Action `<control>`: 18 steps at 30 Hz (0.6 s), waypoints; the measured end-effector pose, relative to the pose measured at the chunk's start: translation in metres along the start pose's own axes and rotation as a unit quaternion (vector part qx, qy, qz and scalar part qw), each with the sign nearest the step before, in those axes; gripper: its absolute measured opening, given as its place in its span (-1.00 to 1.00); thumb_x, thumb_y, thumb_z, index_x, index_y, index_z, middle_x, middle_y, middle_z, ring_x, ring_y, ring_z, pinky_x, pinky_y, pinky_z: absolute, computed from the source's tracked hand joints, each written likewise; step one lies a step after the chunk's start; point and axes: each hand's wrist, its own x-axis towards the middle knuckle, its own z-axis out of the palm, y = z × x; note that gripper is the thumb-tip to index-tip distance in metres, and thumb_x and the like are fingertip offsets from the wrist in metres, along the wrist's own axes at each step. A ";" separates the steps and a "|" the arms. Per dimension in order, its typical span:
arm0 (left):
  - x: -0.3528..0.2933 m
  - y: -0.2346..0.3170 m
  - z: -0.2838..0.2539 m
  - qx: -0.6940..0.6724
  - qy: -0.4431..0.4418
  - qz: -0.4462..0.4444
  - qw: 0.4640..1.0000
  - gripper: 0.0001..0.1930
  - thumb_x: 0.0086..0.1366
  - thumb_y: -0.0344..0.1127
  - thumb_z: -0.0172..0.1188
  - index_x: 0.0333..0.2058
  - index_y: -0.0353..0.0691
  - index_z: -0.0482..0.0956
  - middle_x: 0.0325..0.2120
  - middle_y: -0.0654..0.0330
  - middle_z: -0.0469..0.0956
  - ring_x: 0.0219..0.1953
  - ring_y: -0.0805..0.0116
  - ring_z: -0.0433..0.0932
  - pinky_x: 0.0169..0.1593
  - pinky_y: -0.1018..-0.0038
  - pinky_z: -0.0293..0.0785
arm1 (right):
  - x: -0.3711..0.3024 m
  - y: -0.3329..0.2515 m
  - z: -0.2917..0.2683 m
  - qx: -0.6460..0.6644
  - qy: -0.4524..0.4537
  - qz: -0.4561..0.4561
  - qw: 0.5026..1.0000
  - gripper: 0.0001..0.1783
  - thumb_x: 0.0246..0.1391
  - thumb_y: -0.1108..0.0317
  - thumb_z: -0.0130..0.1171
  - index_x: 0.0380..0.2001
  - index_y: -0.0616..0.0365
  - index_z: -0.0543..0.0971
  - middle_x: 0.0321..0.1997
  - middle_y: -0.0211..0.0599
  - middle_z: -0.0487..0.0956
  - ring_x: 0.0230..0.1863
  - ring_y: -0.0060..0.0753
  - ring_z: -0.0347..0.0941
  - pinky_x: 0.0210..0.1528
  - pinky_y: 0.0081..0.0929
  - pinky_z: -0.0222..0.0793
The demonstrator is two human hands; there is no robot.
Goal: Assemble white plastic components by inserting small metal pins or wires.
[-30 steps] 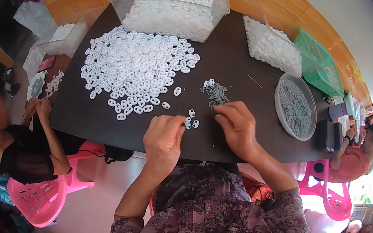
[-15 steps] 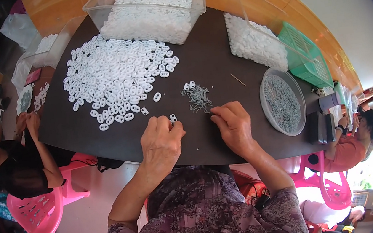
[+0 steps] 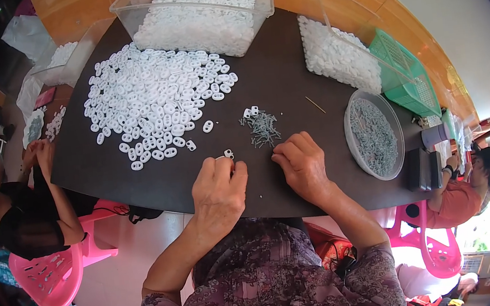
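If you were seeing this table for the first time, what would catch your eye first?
A wide heap of small white plastic rings covers the dark table at its left and middle. Nearer the person, the left hand and right hand rest by a little pile of grey screws. At the right stands a round tub of screws.

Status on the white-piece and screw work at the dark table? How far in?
Done: cannot tell; no finished batch stands apart. In hand: the left hand pinches a small white plastic oval piece; the right hand rests beside a small heap of grey metal screws. Left: the wide spread of white pieces and the round clear tub of screws.
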 end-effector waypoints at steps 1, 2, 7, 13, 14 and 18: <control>-0.001 0.000 0.003 0.024 -0.014 0.013 1.000 -0.79 -0.17 -0.53 0.18 -0.44 -0.34 0.53 -0.52 0.17 0.29 -0.45 0.26 0.33 -0.44 0.45 0.35 | 0.000 -0.001 0.000 -0.015 -0.011 -0.012 1.000 -0.83 -0.26 0.56 0.27 -0.51 0.18 0.50 -0.49 -0.26 0.39 -0.40 -0.17 0.34 -0.42 -0.28 0.32; -0.001 -0.001 0.004 0.048 -0.028 0.027 0.998 -0.82 -0.17 -0.52 0.17 -0.47 -0.33 0.50 -0.52 0.16 0.29 -0.45 0.25 0.32 -0.43 0.45 0.35 | 0.000 -0.002 0.001 -0.029 -0.021 -0.024 0.999 -0.83 -0.26 0.56 0.26 -0.53 0.19 0.48 -0.49 -0.24 0.38 -0.41 -0.16 0.34 -0.42 -0.26 0.32; 0.002 -0.001 0.002 0.044 -0.066 0.035 0.996 -0.86 -0.16 -0.51 0.16 -0.53 -0.30 0.44 -0.52 0.14 0.26 -0.44 0.26 0.31 -0.41 0.44 0.34 | -0.002 -0.003 -0.001 -0.042 -0.038 -0.045 0.997 -0.82 -0.23 0.60 0.23 -0.51 0.21 0.44 -0.47 -0.21 0.40 -0.42 -0.13 0.34 -0.43 -0.27 0.29; 0.004 0.005 -0.001 0.050 -0.081 0.081 0.992 -0.86 -0.11 -0.46 0.14 -0.48 -0.30 0.43 -0.53 0.15 0.25 -0.44 0.26 0.30 -0.41 0.45 0.33 | -0.006 -0.015 -0.002 0.014 -0.015 -0.032 0.999 -0.82 -0.18 0.61 0.21 -0.48 0.22 0.43 -0.45 -0.18 0.42 -0.42 -0.09 0.36 -0.42 -0.27 0.31; 0.003 0.006 0.000 0.045 -0.071 0.101 0.991 -0.86 -0.09 -0.45 0.13 -0.47 -0.30 0.43 -0.54 0.15 0.25 -0.45 0.27 0.30 -0.42 0.45 0.32 | -0.006 -0.016 -0.002 0.035 -0.008 -0.015 0.999 -0.83 -0.16 0.63 0.21 -0.47 0.23 0.45 -0.44 -0.16 0.45 -0.44 -0.07 0.38 -0.43 -0.28 0.32; -0.002 0.007 0.001 -0.027 -0.054 0.060 0.996 -0.84 -0.10 -0.49 0.14 -0.44 -0.29 0.48 -0.54 0.17 0.30 -0.46 0.26 0.34 -0.43 0.41 0.34 | -0.004 -0.026 -0.003 0.088 0.001 0.007 0.996 -0.86 -0.10 0.62 0.21 -0.42 0.26 0.47 -0.43 -0.17 0.47 -0.44 -0.17 0.44 -0.40 -0.38 0.36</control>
